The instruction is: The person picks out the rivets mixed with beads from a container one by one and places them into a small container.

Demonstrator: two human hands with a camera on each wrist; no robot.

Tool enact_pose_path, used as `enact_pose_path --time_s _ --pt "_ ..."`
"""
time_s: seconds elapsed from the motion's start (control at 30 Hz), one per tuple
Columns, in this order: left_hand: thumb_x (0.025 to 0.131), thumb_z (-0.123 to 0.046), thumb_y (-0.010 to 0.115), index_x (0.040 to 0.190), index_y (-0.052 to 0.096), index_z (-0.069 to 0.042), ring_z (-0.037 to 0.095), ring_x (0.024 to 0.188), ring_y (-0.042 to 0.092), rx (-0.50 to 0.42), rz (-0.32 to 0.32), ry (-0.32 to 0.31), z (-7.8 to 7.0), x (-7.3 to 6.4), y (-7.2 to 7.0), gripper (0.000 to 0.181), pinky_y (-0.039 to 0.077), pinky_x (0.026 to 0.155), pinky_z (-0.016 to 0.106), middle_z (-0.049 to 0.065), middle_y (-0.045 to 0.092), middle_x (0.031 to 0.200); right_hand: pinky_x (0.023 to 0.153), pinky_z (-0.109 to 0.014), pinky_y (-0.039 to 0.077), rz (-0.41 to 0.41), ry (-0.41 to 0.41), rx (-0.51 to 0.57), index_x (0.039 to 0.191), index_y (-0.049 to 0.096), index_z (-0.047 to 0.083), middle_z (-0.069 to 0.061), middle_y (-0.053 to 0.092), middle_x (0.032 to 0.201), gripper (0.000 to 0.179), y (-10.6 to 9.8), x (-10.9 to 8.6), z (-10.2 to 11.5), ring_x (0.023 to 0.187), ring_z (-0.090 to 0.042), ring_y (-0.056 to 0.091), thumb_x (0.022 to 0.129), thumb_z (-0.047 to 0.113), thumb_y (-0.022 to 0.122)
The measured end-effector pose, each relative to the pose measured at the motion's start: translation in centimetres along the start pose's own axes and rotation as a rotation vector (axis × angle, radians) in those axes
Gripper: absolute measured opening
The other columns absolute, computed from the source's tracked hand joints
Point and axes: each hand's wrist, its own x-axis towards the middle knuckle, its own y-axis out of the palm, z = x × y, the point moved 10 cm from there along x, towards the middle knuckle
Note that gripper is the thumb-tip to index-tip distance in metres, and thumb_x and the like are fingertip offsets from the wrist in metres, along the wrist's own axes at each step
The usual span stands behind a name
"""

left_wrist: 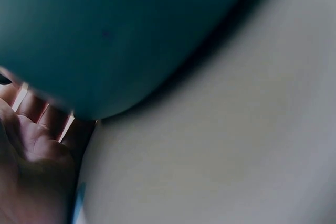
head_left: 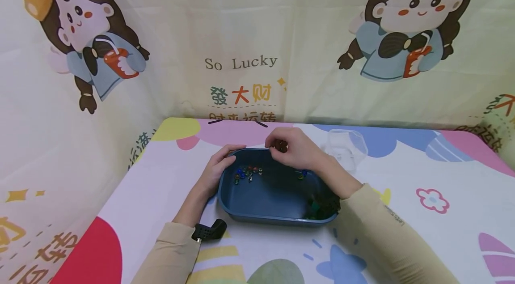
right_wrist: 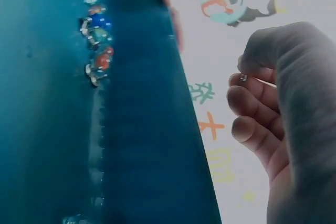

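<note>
head view | best to hold the blue tray [head_left: 261, 199] firm and pinch lightly — small pieces could slip, we judge | our left hand [head_left: 215, 170], thumb over the rim, clamps its far left corner; our right hand [head_left: 297, 150] arches above the far rim, fingertips together on a tiny shiny piece [right_wrist: 243, 78] | beads [head_left: 242, 172] lie inside

Shiny multicoloured marbles [head_left: 242, 173] lie inside the oblong blue tub [head_left: 263, 199].

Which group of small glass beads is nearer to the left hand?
The larger cluster, at left in the dark-blue rounded tub; the smaller group lies farther right.
</note>
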Motion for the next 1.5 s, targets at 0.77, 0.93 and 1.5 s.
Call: enact_pose_path --time_s 0.77,0.93,1.5 --pt "0.104 -0.013 0.041 0.14 0.052 0.004 0.035 0.128 0.051 0.002 0.002 0.006 0.5 0.1 0.0 0.041 0.035 0.111 0.05 0.022 0.054 0.14 0.062 -0.027 0.049 -0.16 0.181 0.096 0.096 0.073 0.003 -0.004 0.069 0.086 0.012 -4.7 -1.0 -1.4 0.07 -0.018 0.058 0.088 -0.005 0.069" --pt "0.104 -0.013 0.041 0.14 0.052 0.003 0.034 0.128 0.051 0.003 -0.002 0.001 0.4 0.1 -0.1 0.041 0.036 0.111 0.049 0.02 0.054 0.14 0.064 -0.026 0.049 -0.149 0.233 0.08 0.098 0.073 0.004 -0.009 0.07 0.089 0.011 -5.5 -1.3 -1.5 0.072 -0.019 0.058 0.089 -0.002 0.069" --pt "0.104 -0.013 0.041 0.14 0.053 0.002 0.034 0.129 0.05 0.014 -0.007 -0.008 0.4 0.1 -0.1 0.041 0.035 0.11 0.052 0.019 0.053 0.141 0.065 -0.023 0.051 -0.143 0.289 0.028 0.098 0.073 0.003 -0.004 0.07 0.09 0.015 -8.3 -4.7 -2.4 0.072 -0.016 0.059 0.089 -0.006 0.067"
